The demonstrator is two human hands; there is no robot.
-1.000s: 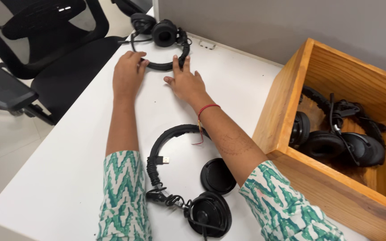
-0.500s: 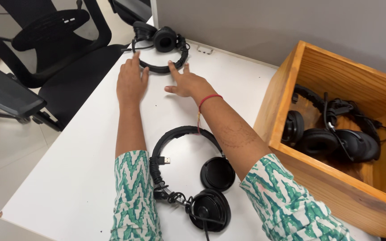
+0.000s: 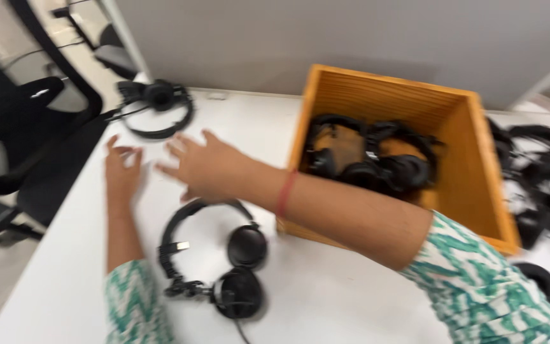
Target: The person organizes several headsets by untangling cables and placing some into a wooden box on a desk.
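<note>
Currently nothing is gripped: left hand [image 3: 121,167] and right hand [image 3: 208,167] fingers are spread open; far headset [image 3: 154,105] lies beyond fingertips, band toward them.

The room was evenly bright, with soft daylight and no glare on the white table top [image 3: 326,299]. Motion blur smeared everything, worst on the right hand [image 3: 214,167] left of the open wooden box [image 3: 479,159]. Shadows inside that box were deep; beyond it, detail dissolved.
</note>
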